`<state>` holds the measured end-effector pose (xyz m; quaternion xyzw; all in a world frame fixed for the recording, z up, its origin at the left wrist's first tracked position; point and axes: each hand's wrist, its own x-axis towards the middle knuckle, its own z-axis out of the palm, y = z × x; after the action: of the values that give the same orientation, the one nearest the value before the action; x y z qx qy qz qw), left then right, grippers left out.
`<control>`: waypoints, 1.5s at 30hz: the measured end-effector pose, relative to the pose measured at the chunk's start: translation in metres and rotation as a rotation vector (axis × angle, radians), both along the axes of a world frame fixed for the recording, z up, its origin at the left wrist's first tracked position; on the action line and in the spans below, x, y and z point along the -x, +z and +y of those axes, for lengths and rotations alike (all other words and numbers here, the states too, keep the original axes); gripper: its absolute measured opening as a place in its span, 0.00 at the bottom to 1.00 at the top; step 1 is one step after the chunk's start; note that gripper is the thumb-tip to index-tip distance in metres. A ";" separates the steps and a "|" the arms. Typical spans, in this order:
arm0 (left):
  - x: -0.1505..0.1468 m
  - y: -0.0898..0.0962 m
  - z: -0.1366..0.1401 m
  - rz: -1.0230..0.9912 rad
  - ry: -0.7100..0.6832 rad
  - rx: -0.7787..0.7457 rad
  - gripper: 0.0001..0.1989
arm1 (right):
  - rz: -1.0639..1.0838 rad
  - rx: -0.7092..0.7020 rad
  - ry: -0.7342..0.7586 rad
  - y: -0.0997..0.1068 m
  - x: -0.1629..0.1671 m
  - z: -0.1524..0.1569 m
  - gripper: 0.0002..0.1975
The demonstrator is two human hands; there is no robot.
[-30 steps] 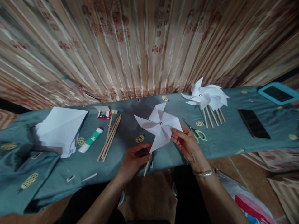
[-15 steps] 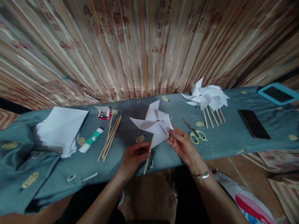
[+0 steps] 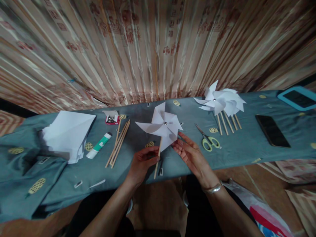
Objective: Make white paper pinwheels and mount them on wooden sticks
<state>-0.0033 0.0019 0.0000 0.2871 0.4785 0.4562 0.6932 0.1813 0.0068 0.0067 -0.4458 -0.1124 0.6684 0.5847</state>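
A white paper pinwheel [image 3: 165,126] with a silver pin at its centre stands upright before me on a thin wooden stick. My left hand [image 3: 143,163] pinches that stick just below the paper blades. To the right, my right hand [image 3: 191,154] has its fingers spread beside the lowest blade; whether the fingertips touch the paper I cannot tell. Green-handled scissors [image 3: 208,140] lie to the right of this hand. Several loose wooden sticks [image 3: 118,144] rest to the left of the pinwheel.
On the cloth-covered table [image 3: 138,131], paper sheets [image 3: 69,131], a glue stick [image 3: 99,145] and a small box of pins [image 3: 112,118] lie left. Several pinwheels [image 3: 224,100], a black phone [image 3: 272,130] and a blue-framed tablet [image 3: 300,98] lie right. A curtain [image 3: 153,49] hangs behind.
My right hand's fingers have come away from the blade's right edge and opened out lower down. The pinwheel's blades have turned slightly, while my left hand keeps its grip.
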 end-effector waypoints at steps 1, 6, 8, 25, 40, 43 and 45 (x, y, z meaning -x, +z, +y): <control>0.000 0.000 0.000 -0.002 -0.001 0.000 0.17 | -0.002 0.007 0.013 0.001 0.002 0.000 0.26; -0.002 -0.002 0.000 -0.010 0.003 0.009 0.17 | -0.043 0.018 0.058 0.008 0.011 0.001 0.26; -0.002 -0.003 -0.001 -0.008 0.002 0.007 0.17 | -0.059 0.008 0.044 0.010 0.013 0.002 0.26; -0.001 0.001 -0.003 -0.024 -0.044 0.000 0.16 | -0.167 -0.037 -0.084 0.010 -0.005 0.008 0.28; -0.001 0.004 -0.007 0.026 -0.076 0.022 0.15 | -0.240 -0.059 -0.188 0.018 -0.018 0.019 0.28; -0.003 0.005 -0.008 0.018 -0.086 0.037 0.13 | -0.253 -0.063 -0.210 0.017 -0.021 0.022 0.29; -0.004 0.005 -0.009 0.013 -0.096 0.038 0.13 | -0.265 -0.074 -0.222 0.016 -0.023 0.024 0.29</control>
<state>0.0011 -0.0069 0.0048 0.2994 0.4773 0.4111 0.7166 0.2042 0.0311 0.0225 -0.5177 -0.1633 0.5307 0.6510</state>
